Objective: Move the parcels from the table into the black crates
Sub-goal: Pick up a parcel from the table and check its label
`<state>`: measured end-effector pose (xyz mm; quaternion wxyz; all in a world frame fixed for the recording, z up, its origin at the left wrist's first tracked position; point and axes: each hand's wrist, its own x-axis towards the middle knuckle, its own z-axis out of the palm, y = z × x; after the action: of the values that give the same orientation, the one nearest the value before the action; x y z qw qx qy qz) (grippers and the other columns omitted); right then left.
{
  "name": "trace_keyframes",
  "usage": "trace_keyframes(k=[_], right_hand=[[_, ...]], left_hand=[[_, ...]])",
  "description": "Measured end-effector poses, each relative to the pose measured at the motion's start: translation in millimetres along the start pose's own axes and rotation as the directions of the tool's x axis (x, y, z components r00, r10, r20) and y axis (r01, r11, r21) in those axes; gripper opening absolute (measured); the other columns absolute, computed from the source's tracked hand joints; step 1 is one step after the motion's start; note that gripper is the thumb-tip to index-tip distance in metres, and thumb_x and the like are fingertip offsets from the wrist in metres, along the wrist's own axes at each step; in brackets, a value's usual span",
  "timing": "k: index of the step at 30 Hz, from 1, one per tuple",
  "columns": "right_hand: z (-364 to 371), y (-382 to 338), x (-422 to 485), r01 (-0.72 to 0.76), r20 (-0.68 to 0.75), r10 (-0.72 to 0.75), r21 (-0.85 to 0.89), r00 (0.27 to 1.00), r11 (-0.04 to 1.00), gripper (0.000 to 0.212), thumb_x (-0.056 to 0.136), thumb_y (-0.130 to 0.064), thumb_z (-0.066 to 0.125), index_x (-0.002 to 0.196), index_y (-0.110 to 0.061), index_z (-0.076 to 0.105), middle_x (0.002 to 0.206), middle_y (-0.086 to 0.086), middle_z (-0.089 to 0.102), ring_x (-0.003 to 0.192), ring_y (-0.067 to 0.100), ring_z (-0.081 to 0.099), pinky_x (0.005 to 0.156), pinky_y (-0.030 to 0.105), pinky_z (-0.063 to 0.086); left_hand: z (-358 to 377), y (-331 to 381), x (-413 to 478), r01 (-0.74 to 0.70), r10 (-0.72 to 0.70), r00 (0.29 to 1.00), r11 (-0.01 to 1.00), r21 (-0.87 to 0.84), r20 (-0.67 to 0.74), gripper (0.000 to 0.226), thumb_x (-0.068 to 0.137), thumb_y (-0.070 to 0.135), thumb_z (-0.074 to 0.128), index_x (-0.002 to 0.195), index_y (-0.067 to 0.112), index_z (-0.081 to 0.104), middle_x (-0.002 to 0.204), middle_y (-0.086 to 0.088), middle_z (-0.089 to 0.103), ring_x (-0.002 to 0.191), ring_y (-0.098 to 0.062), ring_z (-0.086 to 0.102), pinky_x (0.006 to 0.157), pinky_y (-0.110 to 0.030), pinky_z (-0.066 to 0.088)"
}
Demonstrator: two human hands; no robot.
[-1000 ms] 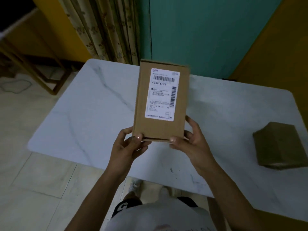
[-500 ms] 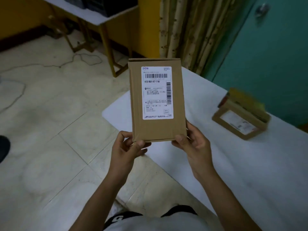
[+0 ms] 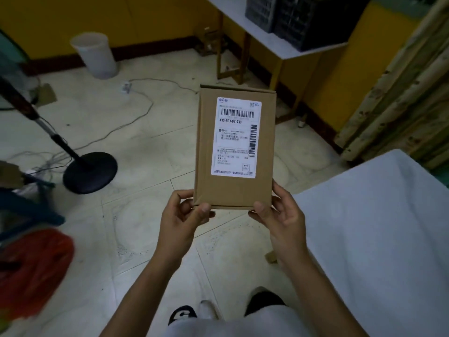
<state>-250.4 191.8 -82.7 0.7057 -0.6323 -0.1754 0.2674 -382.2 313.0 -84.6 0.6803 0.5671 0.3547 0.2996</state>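
1. Judging the parcel (image 3: 234,147) light and stiff: flat cardboard, best taken by its bottom corners.
2. We hold it upright over the floor (image 3: 145,132), left hand (image 3: 181,222) and right hand (image 3: 281,215) each pinching a bottom corner.
3. Brown card; white barcoded label (image 3: 237,137) facing us, small print perhaps an address.
4. Black crates (image 3: 303,18) on the far table (image 3: 286,53), well apart.

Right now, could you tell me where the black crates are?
In the head view, the black crates sit top right on a white table by the yellow wall, left of the curtain.
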Motion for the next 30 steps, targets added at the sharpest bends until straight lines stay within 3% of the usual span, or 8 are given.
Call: trace_keyframes(k=[7,11,14,18,21,24,28,30], right_hand=[[62,15,84,-0.029,0.021,0.031,-0.104,0.999,0.994,0.057,0.076,-0.029,0.067,0.130,-0.030,0.051,0.089,-0.001,0.075,0.069,0.014,0.070,0.064,0.025,0.057],[100,23,155,0.010,0.060,0.002,-0.198,0.998,0.980,0.046,0.079,-0.040,0.059,0.125,-0.041,0.050,0.087,-0.005,0.072,0.057,0.007,0.060,0.057,0.022,0.054],[134,24,225,0.007,0.030,-0.001,-0.194,1.000,0.981,0.030,0.079,-0.045,0.055,0.102,-0.029,0.066,0.060,-0.005,0.063,0.047,0.008,0.052,0.045,0.027,0.048],[176,7,323,-0.070,0.045,0.079,-0.178,0.996,0.982,0.039,0.079,-0.053,0.051,0.090,-0.020,0.068,0.047,0.003,0.050,0.039,0.015,0.046,0.039,0.025,0.042],[200,-9,387,-0.014,0.087,0.031,-0.197,0.996,0.980,0.036,0.083,-0.052,0.051,0.094,-0.023,0.069,0.051,0.004,0.054,0.043,0.016,0.051,0.043,0.026,0.046],[214,-17,440,0.097,0.108,-0.077,-0.190,0.991,0.977,0.019,0.092,-0.039,0.056,0.106,-0.030,0.067,0.069,-0.002,0.068,0.056,0.016,0.063,0.053,0.028,0.054],[223,-15,503,0.127,0.137,-0.103,-0.187,0.985,0.974,0.036,0.090,-0.023,0.057,0.123,-0.036,0.055,0.111,-0.004,0.069,0.086,0.013,0.070,0.066,0.023,0.057],[230,-14,537,0.143,0.120,-0.122,-0.192,0.985,0.971,0.040,0.088,-0.024,0.056,0.125,-0.038,0.052,0.117,-0.003,0.067,0.091,0.014,0.070,0.067,0.023,0.056]], left_hand=[[-34,8,97,-0.070,0.062,0.996,0.990,0.125,0.066,0.062,0.081,0.032,0.058,0.133,0.051,0.031,0.092,0.012,0.071,0.071,-0.014,0.064,0.062,-0.021,0.054],[-46,17,184,-0.066,0.066,0.998,0.979,0.195,0.005,0.050,0.080,0.039,0.055,0.129,0.040,0.046,0.085,0.007,0.070,0.066,-0.011,0.065,0.059,-0.021,0.053],[-55,32,263,-0.063,0.083,0.993,0.970,0.235,-0.080,0.035,0.084,0.041,0.054,0.114,0.024,0.063,0.071,0.006,0.068,0.053,-0.011,0.060,0.057,-0.024,0.051],[-60,66,365,-0.052,0.090,0.982,0.974,0.220,-0.165,0.020,0.094,0.030,0.054,0.092,0.015,0.068,0.049,0.000,0.056,0.047,-0.012,0.055,0.057,-0.032,0.052],[-61,91,423,-0.082,0.111,0.982,0.979,0.188,-0.154,0.021,0.095,0.029,0.053,0.096,0.014,0.068,0.054,0.000,0.060,0.051,-0.013,0.059,0.056,-0.029,0.054],[-59,105,472,-0.112,0.130,0.987,0.979,0.169,-0.096,0.023,0.097,0.023,0.048,0.113,0.020,0.064,0.083,-0.002,0.068,0.065,-0.016,0.068,0.061,-0.026,0.057],[-54,104,540,-0.111,0.110,0.994,0.986,0.127,0.015,0.037,0.099,0.014,0.044,0.126,0.036,0.054,0.108,0.000,0.066,0.086,-0.015,0.069,0.067,-0.026,0.058],[-49,104,579,-0.130,0.125,0.991,0.986,0.102,0.055,0.042,0.098,0.009,0.044,0.127,0.038,0.050,0.116,0.000,0.064,0.091,-0.014,0.069,0.068,-0.026,0.057]])
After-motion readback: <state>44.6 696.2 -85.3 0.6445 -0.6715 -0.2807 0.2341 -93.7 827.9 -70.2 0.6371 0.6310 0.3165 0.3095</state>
